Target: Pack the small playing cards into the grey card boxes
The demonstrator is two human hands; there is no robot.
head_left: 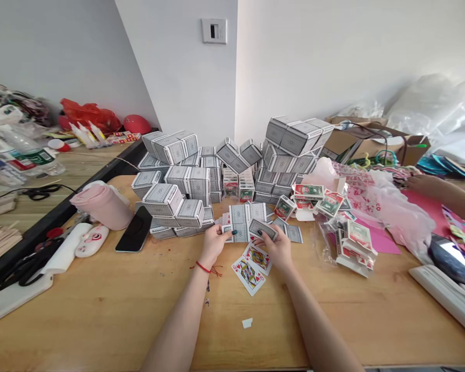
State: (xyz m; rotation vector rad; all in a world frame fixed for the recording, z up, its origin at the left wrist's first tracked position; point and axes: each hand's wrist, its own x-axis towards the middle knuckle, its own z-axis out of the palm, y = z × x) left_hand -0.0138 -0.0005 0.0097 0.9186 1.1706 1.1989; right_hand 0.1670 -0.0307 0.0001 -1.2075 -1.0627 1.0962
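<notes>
I am seeing a black phone (133,230) lying beside a pink roll (103,207), with plastic bottles (34,153) and a red bag (91,117) sitting farther back.

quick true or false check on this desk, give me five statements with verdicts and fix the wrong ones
1. The red string bracelet is on the right wrist. False: it is on the left wrist.
2. Two face-up playing cards lie between the forearms on the wooden table. True.
3. The right hand is empty. False: it grips a grey-backed card.
4. The black smartphone lies to the left of the left hand. True.
5. No other person shows in the view. False: another person's hand reaches in at the right edge.
</notes>
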